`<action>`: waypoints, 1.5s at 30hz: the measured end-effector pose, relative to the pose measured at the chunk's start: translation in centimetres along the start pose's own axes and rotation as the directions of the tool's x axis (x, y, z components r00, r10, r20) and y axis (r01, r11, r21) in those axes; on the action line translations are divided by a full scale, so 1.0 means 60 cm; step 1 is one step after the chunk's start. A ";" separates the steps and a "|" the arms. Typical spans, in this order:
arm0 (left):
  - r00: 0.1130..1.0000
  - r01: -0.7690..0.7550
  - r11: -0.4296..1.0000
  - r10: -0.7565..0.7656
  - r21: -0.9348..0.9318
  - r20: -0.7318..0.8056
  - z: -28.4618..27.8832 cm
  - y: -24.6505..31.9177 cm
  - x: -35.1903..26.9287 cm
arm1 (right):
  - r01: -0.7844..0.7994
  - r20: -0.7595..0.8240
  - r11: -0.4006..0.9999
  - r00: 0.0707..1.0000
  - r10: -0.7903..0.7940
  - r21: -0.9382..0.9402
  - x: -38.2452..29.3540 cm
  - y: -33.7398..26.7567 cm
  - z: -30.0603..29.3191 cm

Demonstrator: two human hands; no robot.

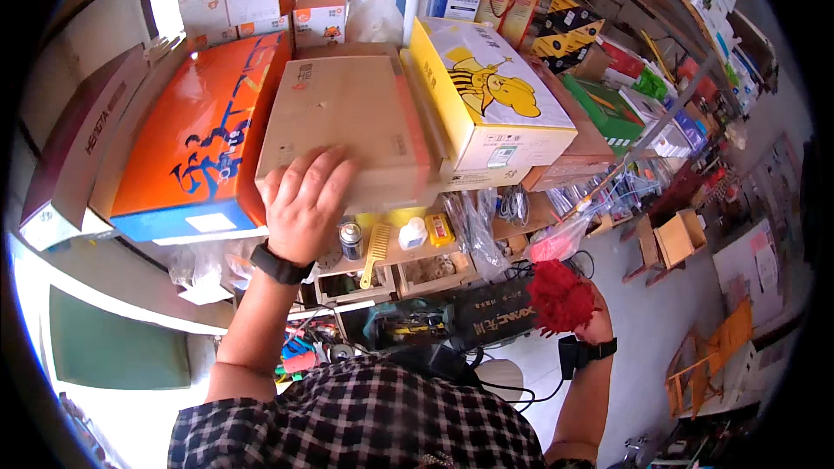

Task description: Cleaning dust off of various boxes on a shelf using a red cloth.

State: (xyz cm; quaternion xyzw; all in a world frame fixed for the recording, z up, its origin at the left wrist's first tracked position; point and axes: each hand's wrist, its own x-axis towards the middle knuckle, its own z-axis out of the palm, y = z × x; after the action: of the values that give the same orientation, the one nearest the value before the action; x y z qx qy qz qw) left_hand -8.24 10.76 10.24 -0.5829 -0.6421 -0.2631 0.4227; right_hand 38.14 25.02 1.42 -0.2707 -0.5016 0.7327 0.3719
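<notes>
My left hand lies over the near left edge of a brown cardboard box, its fingers on the top; whether it grips the edge is unclear. In my right hand is a bunched red fluffy cloth or duster, held at the right, away from the boxes. An orange shoe box stands left of the brown box. To the right is a white and yellow box with a cartoon bear. The near edge of the brown box looks blurred.
Below the boxes, a shelf holds a spray can, a yellow comb, a white bottle and a yellow packet. Wooden drawers and a black case are nearer. A wooden chair stands at the right.
</notes>
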 end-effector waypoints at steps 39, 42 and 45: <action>0.996 -0.029 0.983 0.043 -0.180 0.072 0.095 0.230 0.151 | 0.164 0.174 0.986 0.971 -0.165 0.020 -0.007 -0.077 -0.122; 0.997 -0.055 0.992 0.061 -0.114 0.045 0.121 0.227 0.156 | 0.086 0.231 0.992 0.967 -0.105 0.093 -0.006 -0.089 -0.141; 0.997 -0.076 0.988 0.078 -0.131 0.008 0.127 0.223 0.159 | 0.095 0.238 0.992 0.965 -0.111 0.077 -0.012 -0.090 -0.148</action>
State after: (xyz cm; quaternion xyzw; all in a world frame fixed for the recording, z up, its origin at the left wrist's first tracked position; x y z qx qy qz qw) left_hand 3.29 24.51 12.45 -0.6353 -0.6034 -0.2842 0.3893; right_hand 46.89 30.34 3.40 -0.1409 -0.5324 0.7558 0.3542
